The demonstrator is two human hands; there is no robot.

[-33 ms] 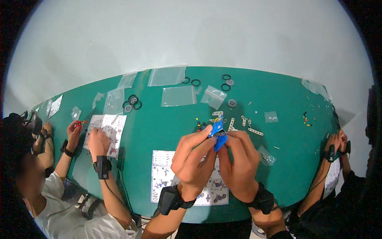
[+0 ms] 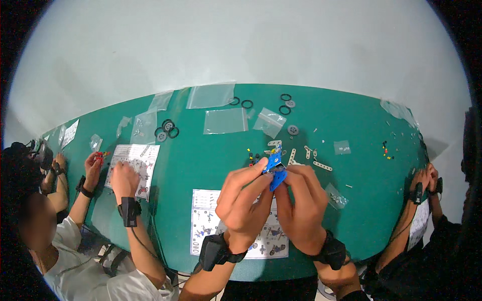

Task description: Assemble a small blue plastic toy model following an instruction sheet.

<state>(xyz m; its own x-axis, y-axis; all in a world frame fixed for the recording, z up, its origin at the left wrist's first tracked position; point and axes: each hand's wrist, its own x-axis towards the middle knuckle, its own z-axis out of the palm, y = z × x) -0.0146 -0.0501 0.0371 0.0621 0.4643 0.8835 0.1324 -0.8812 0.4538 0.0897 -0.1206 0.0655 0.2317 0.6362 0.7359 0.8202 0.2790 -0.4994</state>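
Both hands are closed on a small blue construction-kit assembly (image 2: 273,161), held up over the table just above the middle. My left hand (image 2: 244,198) pinches its left side between thumb and fingers. From the right, my right hand (image 2: 305,203) grips the lower blue piece, its fingertips partly hidden behind the part. A printed instruction sheet (image 2: 206,220) with small pictures lies beneath my hands, which cover part of it. Just beyond the assembly are white perforated strips (image 2: 322,165) and several small coloured pieces (image 2: 250,156).
Clear plastic bags (image 2: 226,122) lie farther back with black rubber rings (image 2: 247,104) and grey wheels (image 2: 292,130). A small bag (image 2: 336,196) is right of my hand. At left, a person holds red parts (image 2: 102,155) over another sheet (image 2: 150,170); another person's hands (image 2: 427,176) rest at right.
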